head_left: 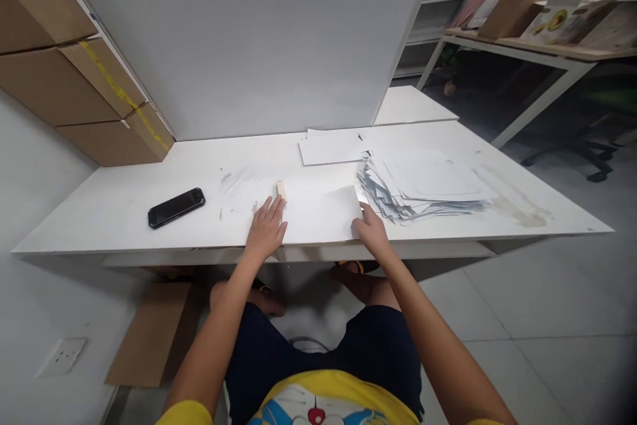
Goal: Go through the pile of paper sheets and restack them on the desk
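A blank white sheet of paper [318, 216] lies near the front edge of the white desk [239, 160]. My left hand [266, 225] rests flat at the sheet's left side, fingers stretched out, fingertips close to a small pale eraser-like block [281, 190]. At the right side, my right hand [371, 226] pinches the sheet's edge, and the corner there is slightly lifted. Just right of that hand is a messy stack of papers [428, 180]. Behind the sheet lie a few smaller white papers [331, 148].
A black phone [176, 207] lies on the desk's left. A large whiteboard [269, 40] stands along the back. Cardboard boxes [94, 87] are piled at the back left. Another cardboard box [152, 332] is below the desk. A second table [517, 50] with boxes stands at the right.
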Tool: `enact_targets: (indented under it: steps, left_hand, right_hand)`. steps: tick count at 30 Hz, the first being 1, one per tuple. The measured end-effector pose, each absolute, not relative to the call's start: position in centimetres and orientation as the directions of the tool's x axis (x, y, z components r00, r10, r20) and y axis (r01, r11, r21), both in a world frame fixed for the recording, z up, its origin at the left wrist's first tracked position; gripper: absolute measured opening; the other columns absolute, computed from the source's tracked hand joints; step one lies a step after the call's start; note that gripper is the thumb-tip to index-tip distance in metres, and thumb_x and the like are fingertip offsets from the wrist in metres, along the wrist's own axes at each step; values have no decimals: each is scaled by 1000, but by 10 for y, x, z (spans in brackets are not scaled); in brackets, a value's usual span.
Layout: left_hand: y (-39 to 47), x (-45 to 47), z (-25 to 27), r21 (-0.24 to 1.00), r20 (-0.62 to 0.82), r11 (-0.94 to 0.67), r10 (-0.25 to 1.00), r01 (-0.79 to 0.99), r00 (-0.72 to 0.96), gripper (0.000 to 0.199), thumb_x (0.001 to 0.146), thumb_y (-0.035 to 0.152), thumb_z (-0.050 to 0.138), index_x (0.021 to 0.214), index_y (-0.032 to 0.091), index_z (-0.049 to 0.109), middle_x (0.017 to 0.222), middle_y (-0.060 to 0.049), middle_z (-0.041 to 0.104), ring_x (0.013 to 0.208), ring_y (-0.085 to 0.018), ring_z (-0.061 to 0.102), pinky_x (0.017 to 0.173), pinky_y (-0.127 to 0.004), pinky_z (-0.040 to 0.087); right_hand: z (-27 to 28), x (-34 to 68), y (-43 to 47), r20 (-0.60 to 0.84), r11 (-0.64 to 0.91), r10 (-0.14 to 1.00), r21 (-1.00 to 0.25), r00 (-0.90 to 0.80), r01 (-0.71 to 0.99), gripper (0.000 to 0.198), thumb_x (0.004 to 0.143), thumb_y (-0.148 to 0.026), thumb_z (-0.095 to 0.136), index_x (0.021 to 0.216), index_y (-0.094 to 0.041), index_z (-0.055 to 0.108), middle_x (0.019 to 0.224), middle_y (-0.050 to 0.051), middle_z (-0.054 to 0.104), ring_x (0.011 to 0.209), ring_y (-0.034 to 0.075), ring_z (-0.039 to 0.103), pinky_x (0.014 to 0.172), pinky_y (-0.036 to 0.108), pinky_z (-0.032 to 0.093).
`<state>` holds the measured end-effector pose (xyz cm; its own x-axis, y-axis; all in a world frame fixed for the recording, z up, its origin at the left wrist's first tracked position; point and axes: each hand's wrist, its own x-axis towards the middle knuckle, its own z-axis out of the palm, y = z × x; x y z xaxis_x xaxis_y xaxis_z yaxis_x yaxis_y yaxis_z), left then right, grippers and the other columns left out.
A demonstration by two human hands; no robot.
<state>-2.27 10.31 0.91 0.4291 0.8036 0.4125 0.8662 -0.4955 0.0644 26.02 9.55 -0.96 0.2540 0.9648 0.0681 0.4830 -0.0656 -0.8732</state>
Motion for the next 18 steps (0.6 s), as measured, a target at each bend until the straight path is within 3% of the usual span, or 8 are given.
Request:
enact_targets:
  steps: [7, 12, 15, 18]
  left_hand:
    - [119, -16, 11, 78, 408, -509, 801, 857, 438, 41, 91, 21, 41, 130, 15, 54, 136, -10, 56, 127, -28, 46, 99, -44, 40]
    - [120, -11, 9, 60, 402, -510, 799, 858, 447, 42, 85, 13, 44, 126, 13, 56, 131, -12, 59, 120, -29, 50, 96, -44, 42]
    - [115, -12, 11, 51, 429, -504, 791, 862, 436, 45, 85, 14, 44, 129, 14, 53, 131, -13, 59, 122, -28, 49, 98, -44, 41]
    - [113, -14, 12, 37, 464, -491, 780, 870, 420, 46, 87, 17, 43, 132, 14, 50, 134, -13, 56, 128, -29, 45, 102, -45, 39]
  right_hand:
    - [-7, 267, 97, 47, -67, 971, -890, 236, 452, 60, 66, -26, 43, 124, -18, 54, 88, 6, 66, 73, 22, 55, 66, 32, 43]
    - [-10, 262, 93, 57, -67, 968, -881, 245, 469, 58, 66, -28, 42, 122, -18, 56, 83, 5, 66, 74, 23, 57, 66, 34, 45]
    - [-21, 261, 93, 103, -7, 971, -888, 214, 459, 56, 69, -30, 42, 122, -18, 56, 94, 7, 67, 83, 25, 59, 74, 37, 47]
    - [-28, 286, 100, 277, 127, 931, -856, 238, 501, 54, 72, -33, 43, 124, -20, 55, 111, 9, 65, 97, 28, 58, 85, 42, 45]
